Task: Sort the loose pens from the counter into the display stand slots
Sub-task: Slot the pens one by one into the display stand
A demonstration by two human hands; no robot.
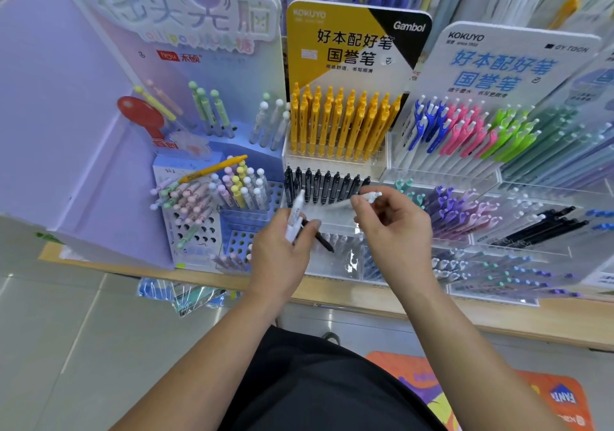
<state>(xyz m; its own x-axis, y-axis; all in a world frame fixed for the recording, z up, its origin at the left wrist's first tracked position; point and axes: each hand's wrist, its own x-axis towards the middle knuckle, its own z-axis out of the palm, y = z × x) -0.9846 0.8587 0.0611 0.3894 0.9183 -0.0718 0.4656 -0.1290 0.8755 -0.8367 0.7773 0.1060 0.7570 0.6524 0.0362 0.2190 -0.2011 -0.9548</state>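
Before the stand (332,162), left hand (282,259) grips white pen (295,217) and black pen (323,240).
Beside it, right hand (395,228) pinches pale pen (369,196).

torso: wore a plain black garment (319,390) | left hand (282,258), right hand (395,231): were bare | forearms (212,347): were bare

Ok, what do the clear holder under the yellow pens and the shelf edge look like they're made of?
Clear holder: rigid transparent plastic, likely acrylic; glossy, yellow pens show through its wall. Shelf edge: matte tan wood-look board; solid wood or laminate, cannot tell.
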